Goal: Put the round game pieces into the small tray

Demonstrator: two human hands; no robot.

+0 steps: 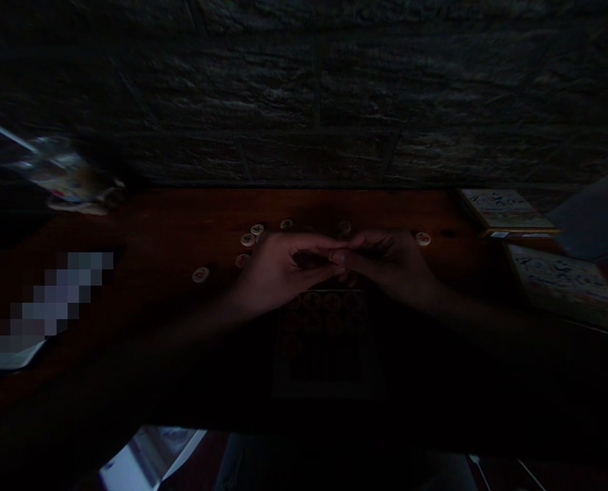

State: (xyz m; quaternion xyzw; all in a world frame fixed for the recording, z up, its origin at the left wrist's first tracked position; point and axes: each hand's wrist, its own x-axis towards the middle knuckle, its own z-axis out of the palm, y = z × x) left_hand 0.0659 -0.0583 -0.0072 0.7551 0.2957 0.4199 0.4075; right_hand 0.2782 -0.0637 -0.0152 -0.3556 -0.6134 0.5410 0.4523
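- Perhaps the left hand (278, 269) is risking a nudge to the disc cluster (248, 239), since those pieces are lying right beside it; dim light could be causing a misjudged reach.
- It and the right hand (396, 262) are touching at the bent fingertips; whether they are gripping anything, I cannot tell.
- The tray of discs (329, 390) is lying below both, nearer the body; a lone disc (423, 239) is resting just beside the right hand.

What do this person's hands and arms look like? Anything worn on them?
The left hand and right hand are bare; I can make out no gloves or watch. The forearms look uncovered close to the hands; farther back, shadow hides any sleeves.
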